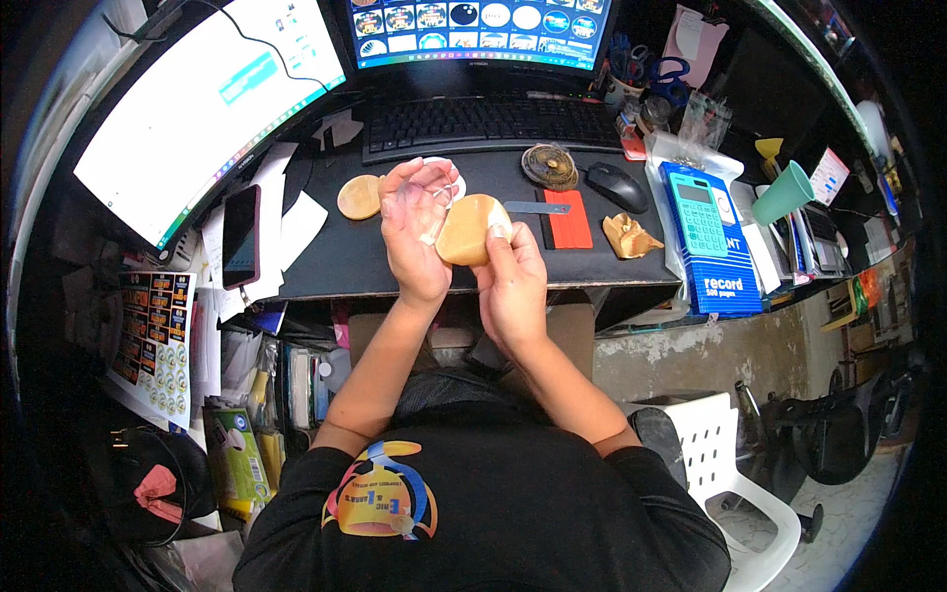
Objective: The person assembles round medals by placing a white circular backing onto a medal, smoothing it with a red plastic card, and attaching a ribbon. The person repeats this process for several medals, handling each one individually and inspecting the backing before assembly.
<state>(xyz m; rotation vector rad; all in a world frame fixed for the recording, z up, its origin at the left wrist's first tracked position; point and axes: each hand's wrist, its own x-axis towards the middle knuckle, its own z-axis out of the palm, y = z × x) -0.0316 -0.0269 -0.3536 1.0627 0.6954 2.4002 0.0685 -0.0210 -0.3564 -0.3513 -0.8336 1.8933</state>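
Note:
My right hand [513, 288] grips a tan, rounded flat piece [468, 235] by its right edge, thumb on top. Its surface shines lightly; what it is made of I cannot tell for sure. Beside its left edge, my left hand [414, 229] is palm up with the fingers stretched and a little curled. Whether that palm touches the piece is unclear. Behind the left fingertips a whitish round thing [458, 184] partly shows. On the desk to the left lies a round wood-coloured disc [358, 197]. Right of my hands are a red squeegee [567, 222] and a thin metal strip [536, 207].
Around the hands stand a keyboard [483, 126], a tape roll [549, 167], a mouse [617, 187] and crumpled gold-brown paper [631, 237]. Farther right are a teal calculator [698, 217] and a green cup [784, 193]. A phone [241, 235] lies on papers at left.

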